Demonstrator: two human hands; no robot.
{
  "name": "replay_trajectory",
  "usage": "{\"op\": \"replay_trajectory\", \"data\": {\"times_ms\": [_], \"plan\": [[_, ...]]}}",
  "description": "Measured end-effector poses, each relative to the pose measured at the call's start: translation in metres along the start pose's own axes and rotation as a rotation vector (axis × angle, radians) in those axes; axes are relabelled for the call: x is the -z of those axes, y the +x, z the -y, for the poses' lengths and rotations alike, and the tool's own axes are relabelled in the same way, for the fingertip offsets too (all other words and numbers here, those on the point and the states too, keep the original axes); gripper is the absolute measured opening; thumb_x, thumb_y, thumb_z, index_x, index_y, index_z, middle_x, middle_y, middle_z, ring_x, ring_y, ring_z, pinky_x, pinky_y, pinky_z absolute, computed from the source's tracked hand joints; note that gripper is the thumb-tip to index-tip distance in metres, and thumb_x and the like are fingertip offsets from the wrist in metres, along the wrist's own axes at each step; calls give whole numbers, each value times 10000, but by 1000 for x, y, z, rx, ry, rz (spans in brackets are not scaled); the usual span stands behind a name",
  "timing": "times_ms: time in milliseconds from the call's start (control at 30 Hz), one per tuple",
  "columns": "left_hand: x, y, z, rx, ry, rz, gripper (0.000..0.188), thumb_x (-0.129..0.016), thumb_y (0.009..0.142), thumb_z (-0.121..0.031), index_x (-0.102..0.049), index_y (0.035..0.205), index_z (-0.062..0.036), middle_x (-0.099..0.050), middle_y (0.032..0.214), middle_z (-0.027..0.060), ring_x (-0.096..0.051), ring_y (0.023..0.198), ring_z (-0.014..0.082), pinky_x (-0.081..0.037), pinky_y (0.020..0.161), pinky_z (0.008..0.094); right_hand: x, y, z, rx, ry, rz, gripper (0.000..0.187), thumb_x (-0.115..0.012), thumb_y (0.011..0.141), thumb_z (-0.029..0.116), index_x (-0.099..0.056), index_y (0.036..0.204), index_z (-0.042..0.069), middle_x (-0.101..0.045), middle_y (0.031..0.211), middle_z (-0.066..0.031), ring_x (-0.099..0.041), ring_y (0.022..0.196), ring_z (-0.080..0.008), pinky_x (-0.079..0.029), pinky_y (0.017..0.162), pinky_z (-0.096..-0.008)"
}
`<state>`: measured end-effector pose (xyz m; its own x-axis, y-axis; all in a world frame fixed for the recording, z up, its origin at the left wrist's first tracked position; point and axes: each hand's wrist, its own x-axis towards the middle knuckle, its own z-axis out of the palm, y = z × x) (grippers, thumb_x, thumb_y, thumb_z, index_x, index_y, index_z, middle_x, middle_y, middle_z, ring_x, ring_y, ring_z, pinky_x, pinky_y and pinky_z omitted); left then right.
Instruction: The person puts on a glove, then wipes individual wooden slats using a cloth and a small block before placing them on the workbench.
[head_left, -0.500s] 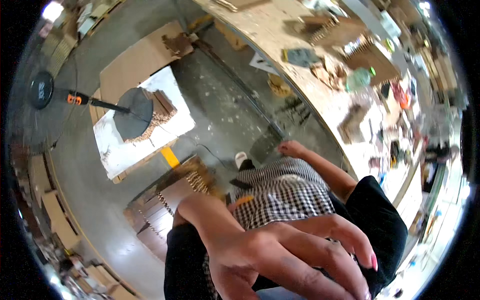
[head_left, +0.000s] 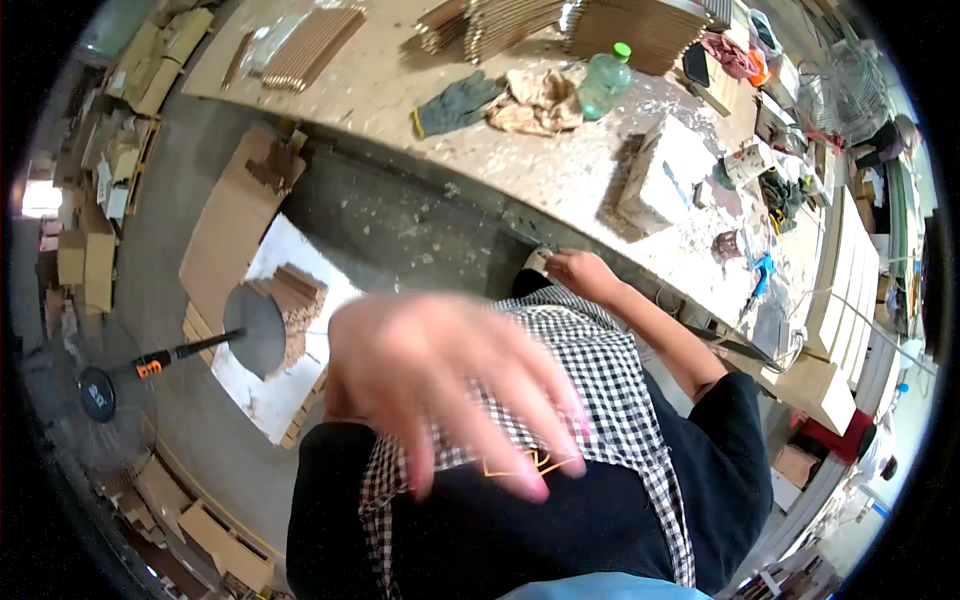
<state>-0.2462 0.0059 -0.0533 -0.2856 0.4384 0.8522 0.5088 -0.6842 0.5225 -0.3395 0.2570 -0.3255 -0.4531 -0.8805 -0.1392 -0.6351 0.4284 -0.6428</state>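
Note:
My left hand (head_left: pixel 450 380) hangs in front of my chest, blurred by motion. Its fingers are spread and bent downward, and nothing shows in them. Behind it is a black-and-white checked apron (head_left: pixel 590 360) over my black shirt. My right hand (head_left: pixel 582 274) is beside the near edge of the worktable (head_left: pixel 480 200), fingers curled in, with nothing visible in it. A grey glove (head_left: pixel 455 106), crumpled brown paper (head_left: pixel 535 101) and a green bottle (head_left: pixel 604 82) lie or stand on the tabletop. Further right sits a white block (head_left: pixel 668 178).
Stacks of brown strips (head_left: pixel 515 25) line the table's far side. On the floor at left, a standing fan (head_left: pixel 98 393) with a round base (head_left: pixel 255 330) stands by a white board (head_left: pixel 270 405) and brown pieces (head_left: pixel 300 300). Cardboard (head_left: pixel 228 220) lies beyond.
The view has turned toward the table, showing more of its top. My left hand has moved away from the camera, up and left in the picture. My right hand stays near the table edge.

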Motion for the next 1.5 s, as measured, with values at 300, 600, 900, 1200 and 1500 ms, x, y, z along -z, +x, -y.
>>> {"op": "replay_trajectory", "data": {"times_ms": [300,600,900,1200,1500], "plan": [[194,-250,147,1103,2055,-604,373,-718,844,-128,-646,1192,-17,-633,1266,154,-587,1194,337,-459,1019,424,61,133,-30,-32,221,-229,191,-663,886,197,-673,1009,50,-672,966,-180,-655,854,-394,-524,751,-448],[232,-284,181,394,-269,-2010,302,-517,1001,-172,-565,1232,17,-645,1202,192,-658,1044,371,-575,868,482,72,171,-23,-193,471,-256,178,-651,906,179,-701,1020,53,-704,966,-177,-677,837,-361,-536,767,-423],[237,-258,153,647,-346,-1907,455,-493,1033,-204,-377,1409,26,-569,1303,211,-588,1192,367,-543,957,508,68,257,-6,-225,478,-494,196,-698,875,158,-686,1032,41,-674,988,-155,-658,887,-337,-527,784,-397],[320,-241,117,1089,229,-1310,335,-600,992,-215,-571,1243,3,-627,1225,102,-662,958,195,-557,806,325,77,354,-14,-36,-56,-614,326,-681,804,112,-599,1105,19,-648,936,-196,-638,891,-381,-514,766,-454],[341,-193,117,690,1765,184,174,-627,898,-219,-652,996,-77,-668,963,50,-596,864,212,-502,739,341,103,365,-39,-321,1173,-752,153,-686,931,111,-639,947,-34,-649,752,-60,-660,657,-131,-554,571,-281]]}}
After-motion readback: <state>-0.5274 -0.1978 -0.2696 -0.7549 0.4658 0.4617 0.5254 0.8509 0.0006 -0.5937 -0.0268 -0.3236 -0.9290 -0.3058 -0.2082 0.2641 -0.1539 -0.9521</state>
